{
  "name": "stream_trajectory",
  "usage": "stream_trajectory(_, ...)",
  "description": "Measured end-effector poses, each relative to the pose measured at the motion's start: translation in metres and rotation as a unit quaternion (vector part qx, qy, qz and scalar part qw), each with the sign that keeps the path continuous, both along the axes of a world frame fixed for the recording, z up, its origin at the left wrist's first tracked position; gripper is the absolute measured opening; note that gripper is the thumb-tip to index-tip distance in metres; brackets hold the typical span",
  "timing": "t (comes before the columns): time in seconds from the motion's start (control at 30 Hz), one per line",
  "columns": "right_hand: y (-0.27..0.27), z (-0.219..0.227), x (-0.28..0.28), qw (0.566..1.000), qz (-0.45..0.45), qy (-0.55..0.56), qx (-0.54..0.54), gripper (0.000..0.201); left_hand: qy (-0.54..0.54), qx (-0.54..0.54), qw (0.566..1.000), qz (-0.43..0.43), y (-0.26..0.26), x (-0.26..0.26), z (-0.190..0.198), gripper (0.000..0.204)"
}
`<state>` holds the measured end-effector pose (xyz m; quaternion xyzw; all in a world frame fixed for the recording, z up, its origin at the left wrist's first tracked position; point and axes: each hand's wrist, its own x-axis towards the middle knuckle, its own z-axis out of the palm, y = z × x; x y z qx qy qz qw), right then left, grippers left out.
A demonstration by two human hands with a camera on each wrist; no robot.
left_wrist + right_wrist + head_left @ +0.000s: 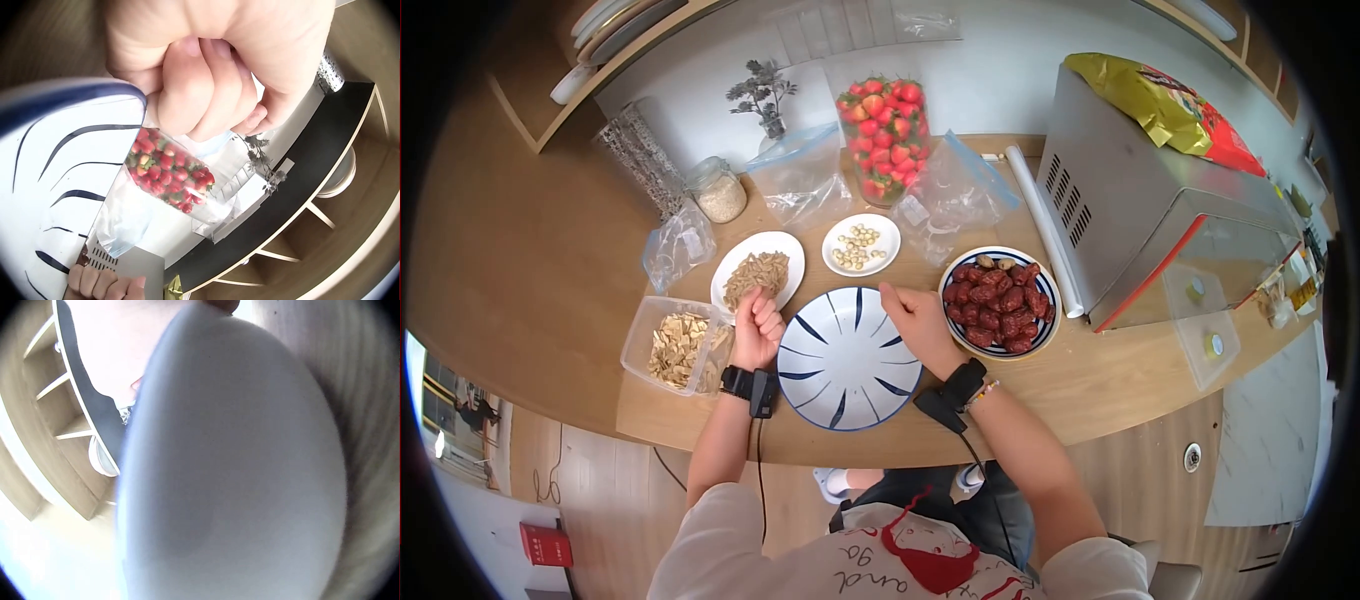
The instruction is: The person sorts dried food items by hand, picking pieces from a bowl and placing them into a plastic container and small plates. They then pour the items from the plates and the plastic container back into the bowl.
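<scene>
A white plate with blue stripes (850, 360) lies in front of the person, between the two hands. The left hand (757, 328) is beside its upper left rim, fingers curled into the palm; in the left wrist view this hand (212, 75) shows nothing between its fingers. At the plate's upper right, the right hand (922, 328) stays near a bowl of dark red dates (998, 305). Its curled fingers (103, 282) show past the striped plate (69, 181). A pale curved dish surface (237, 462) covers most of the right wrist view and hides that hand's fingers.
Behind the plate stand a dish of pale seeds (860, 245), a plate of brown strips (757, 275) and a tub of dried slices (675, 345). Farther back are strawberries in a clear container (884, 135), plastic bags (805, 180) and a jar (718, 192). A metal appliance (1140, 200) stands right.
</scene>
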<state>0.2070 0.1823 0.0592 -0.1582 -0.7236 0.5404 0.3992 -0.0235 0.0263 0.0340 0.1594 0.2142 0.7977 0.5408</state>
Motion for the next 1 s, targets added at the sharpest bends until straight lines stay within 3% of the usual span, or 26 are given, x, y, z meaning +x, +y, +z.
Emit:
stream_trajectory(0.27,0.001,-0.009,-0.005,1.0,-0.013,-0.02,-0.014,0.039,0.018,-0.032,0.999,0.039,0.0,0.001,-0.002,0.034)
stream_trajectory(0.5,-0.001,-0.012,-0.007,0.999,-0.022,-0.031,0.002,0.039,0.096,-0.087,0.99,0.063,0.001,0.008,0.009,0.047)
stream_trajectory(1.0,-0.003,-0.004,-0.005,0.996,-0.028,-0.083,0.013,0.043,0.049,-0.044,0.997,0.048,0.006,0.004,0.004,0.046)
